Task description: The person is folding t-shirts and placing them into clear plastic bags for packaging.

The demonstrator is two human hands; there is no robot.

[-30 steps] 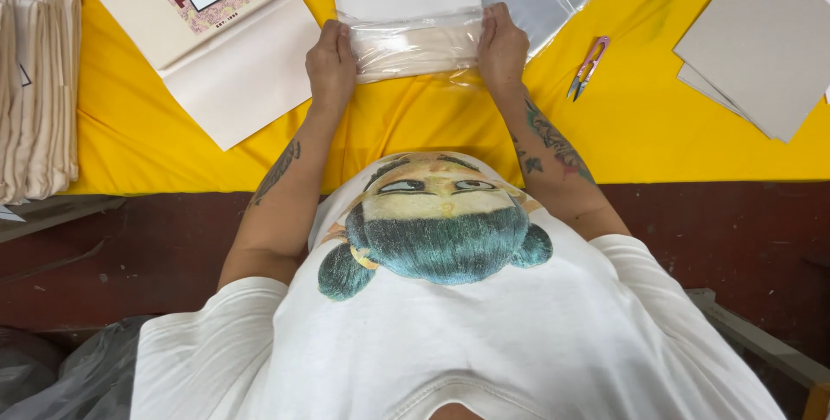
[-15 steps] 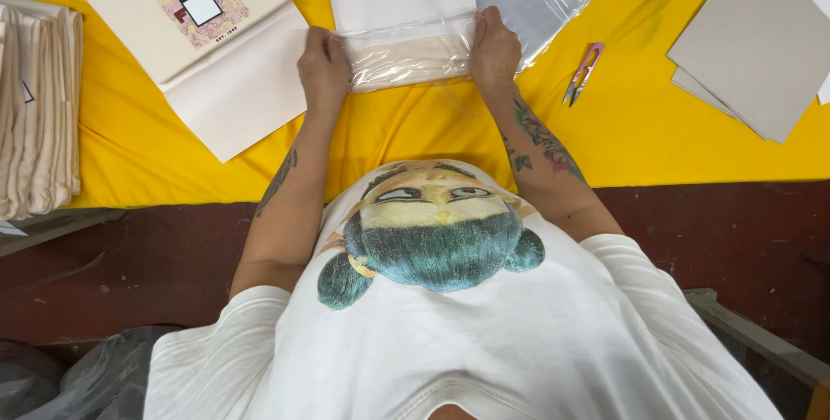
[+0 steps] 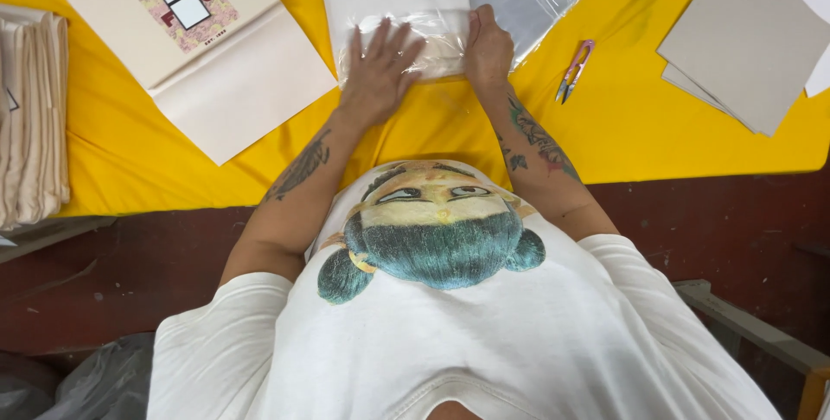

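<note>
Two hands, the left hand point(image 3: 378, 74) and right hand point(image 3: 488, 46), are showing. One pair of snips point(image 3: 574, 70) is lying beside several grey cardboard sheets point(image 3: 745, 39).

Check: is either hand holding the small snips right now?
No. The snips lie untouched on the yellow cloth, while the left hand and right hand press on the clear-bagged white fabric.

Bright, even light; sharp picture, soft shadows.

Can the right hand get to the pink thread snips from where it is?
Probably yes. The right hand presses the bagged white garment, and the thread snips lie in the open on the yellow cloth just beside it, nothing between.
</note>
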